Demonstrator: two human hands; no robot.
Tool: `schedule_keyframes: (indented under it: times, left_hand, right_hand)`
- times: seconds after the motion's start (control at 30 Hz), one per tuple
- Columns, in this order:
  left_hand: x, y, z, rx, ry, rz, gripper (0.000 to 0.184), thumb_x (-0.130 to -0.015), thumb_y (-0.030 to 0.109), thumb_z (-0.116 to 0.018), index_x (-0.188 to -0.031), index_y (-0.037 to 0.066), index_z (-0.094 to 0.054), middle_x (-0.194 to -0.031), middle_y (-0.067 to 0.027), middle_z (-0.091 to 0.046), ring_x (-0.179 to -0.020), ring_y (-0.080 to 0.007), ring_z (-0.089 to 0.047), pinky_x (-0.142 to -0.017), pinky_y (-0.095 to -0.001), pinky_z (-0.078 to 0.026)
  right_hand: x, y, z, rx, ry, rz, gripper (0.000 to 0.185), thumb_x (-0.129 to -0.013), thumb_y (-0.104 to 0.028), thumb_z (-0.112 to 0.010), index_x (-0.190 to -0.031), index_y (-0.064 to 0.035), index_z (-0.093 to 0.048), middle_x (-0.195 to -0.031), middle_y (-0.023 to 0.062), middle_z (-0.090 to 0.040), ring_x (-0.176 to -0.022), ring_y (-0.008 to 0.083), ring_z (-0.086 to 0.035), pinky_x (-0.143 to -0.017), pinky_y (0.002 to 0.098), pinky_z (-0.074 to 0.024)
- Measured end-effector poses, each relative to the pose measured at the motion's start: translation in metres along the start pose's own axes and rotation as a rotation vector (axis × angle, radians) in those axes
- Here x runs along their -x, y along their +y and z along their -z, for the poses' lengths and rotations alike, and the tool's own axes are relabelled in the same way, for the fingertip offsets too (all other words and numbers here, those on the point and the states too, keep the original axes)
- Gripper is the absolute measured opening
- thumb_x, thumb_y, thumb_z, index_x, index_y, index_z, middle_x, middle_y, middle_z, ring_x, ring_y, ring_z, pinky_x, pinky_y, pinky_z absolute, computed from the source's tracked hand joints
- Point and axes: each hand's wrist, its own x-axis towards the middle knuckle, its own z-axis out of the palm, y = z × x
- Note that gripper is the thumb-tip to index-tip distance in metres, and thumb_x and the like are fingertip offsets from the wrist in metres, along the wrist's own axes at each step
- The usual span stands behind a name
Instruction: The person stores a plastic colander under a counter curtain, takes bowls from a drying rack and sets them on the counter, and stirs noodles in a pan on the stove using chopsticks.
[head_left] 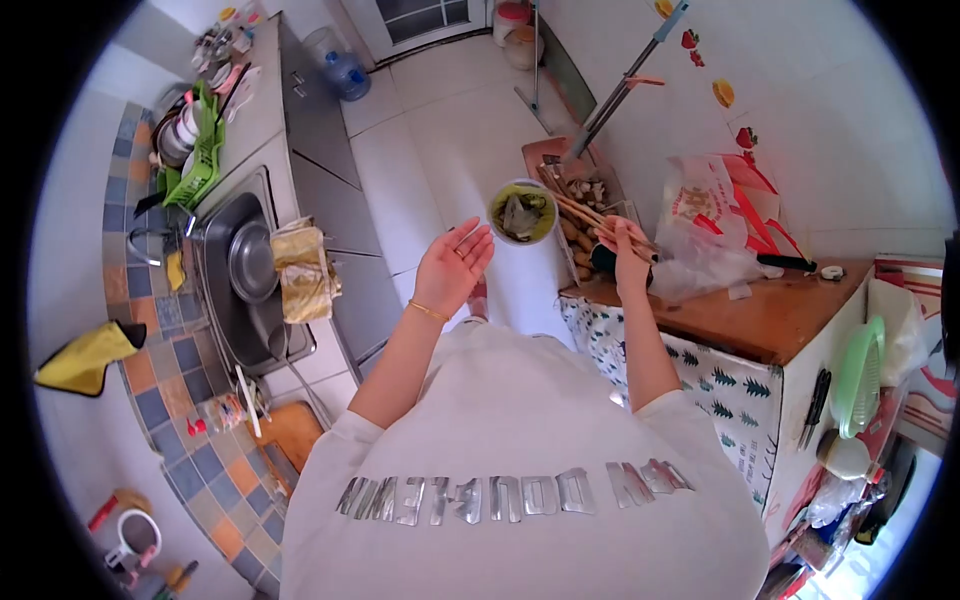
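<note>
My right hand is closed around a pair of long wooden chopsticks, whose tips point toward a round pale bucket. Inside the bucket lies something dark green with a pale, clear-looking lump on it; I cannot make out what it is. To the left of the bucket, my left hand is held palm up with its fingers stretched out, and nothing is in it. Behind the chopsticks is a crate of potatoes and other root-like produce. A dark object by my right wrist is partly hidden.
A wooden counter on the right carries plastic bags. Left are a sink with a metal basin, a hanging yellow cloth and a green dish rack. A mop pole leans by the crate; a water jug stands farther off.
</note>
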Motion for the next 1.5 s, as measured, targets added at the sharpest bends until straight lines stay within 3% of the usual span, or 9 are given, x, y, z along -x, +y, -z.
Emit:
schedule_keyframes:
  times: [0.4,0.5,0.63,0.77,0.97,1.23,1.5]
  left_hand:
    - [-0.067,0.063,-0.006,-0.013,0.009,0.118,0.037,-0.094,0.018,-0.045,-0.124,-0.002,-0.05,-0.117,-0.0143,-0.057,-0.109,-0.0244,-0.054,-0.102,-0.0371,-0.042]
    - [-0.074,0.079,-0.007,0.011,0.002,0.097,0.036,-0.094,0.017,-0.045,-0.123,-0.002,-0.05,-0.115,-0.0143,-0.058,-0.108,-0.0245,-0.055,-0.102,-0.0371,-0.043]
    - [-0.066,0.092,-0.006,0.06,-0.001,0.03,0.035,-0.094,0.016,-0.044,-0.123,-0.002,-0.05,-0.115,-0.0143,-0.058,-0.108,-0.0245,-0.055,-0.101,-0.037,-0.044]
    - [-0.042,0.096,0.0,0.116,0.001,-0.068,0.035,-0.094,0.016,-0.044,-0.123,-0.002,-0.05,-0.114,-0.0145,-0.058,-0.107,-0.0245,-0.056,-0.1,-0.0374,-0.044]
    - [0.038,0.082,0.0,0.202,0.017,-0.362,0.034,-0.093,0.018,-0.046,-0.122,-0.001,-0.051,-0.109,-0.0139,-0.059,-0.104,-0.0237,-0.057,-0.099,-0.0381,-0.044]
    - [0.169,-0.008,0.036,0.34,0.172,-0.741,0.033,-0.095,0.019,-0.043,-0.121,0.0,-0.05,-0.108,-0.0124,-0.06,-0.102,-0.0219,-0.057,-0.097,-0.0362,-0.046]
    - [0.302,-0.096,0.062,0.474,0.223,-1.148,0.033,-0.094,0.023,-0.046,-0.119,0.001,-0.051,-0.106,-0.011,-0.06,-0.101,-0.022,-0.057,-0.097,-0.0354,-0.045]
  right_hand:
    - [-0.036,0.007,-0.043,-0.033,0.129,-0.071,0.035,-0.095,-0.027,-0.056,-0.111,0.0045,-0.06,-0.101,0.0141,-0.065,-0.086,0.0206,-0.068,-0.073,0.0278,-0.0568]
    - [-0.041,-0.009,-0.052,-0.096,0.109,-0.048,0.032,-0.095,-0.026,-0.055,-0.107,0.0041,-0.061,-0.097,0.0149,-0.066,-0.083,0.0215,-0.068,-0.071,0.0279,-0.0573]
    - [-0.05,-0.044,-0.066,-0.352,0.046,-0.171,0.029,-0.096,-0.024,-0.05,-0.099,0.0014,-0.062,-0.092,0.0157,-0.068,-0.079,0.0244,-0.069,-0.069,0.0298,-0.0583]
    - [-0.067,-0.061,-0.084,-0.678,-0.254,-0.275,0.029,-0.096,-0.026,-0.05,-0.098,-0.0004,-0.064,-0.09,0.0149,-0.069,-0.078,0.0221,-0.069,-0.067,0.0288,-0.0584]
    - [-0.066,-0.084,-0.151,-0.777,-0.649,-0.501,0.026,-0.097,-0.024,-0.048,-0.093,-0.0034,-0.064,-0.082,0.0091,-0.068,-0.069,0.0196,-0.067,-0.063,0.027,-0.058]
    - [0.001,-0.067,-0.227,-0.655,-1.092,-0.759,0.024,-0.098,-0.021,-0.046,-0.093,-0.003,-0.061,-0.087,0.0075,-0.066,-0.075,0.0186,-0.066,-0.066,0.0293,-0.0581]
    - [0.158,-0.053,-0.271,-0.43,-1.457,-0.952,0.023,-0.098,-0.019,-0.045,-0.093,-0.0023,-0.06,-0.085,0.0074,-0.064,-0.074,0.0201,-0.066,-0.065,0.0295,-0.0567]
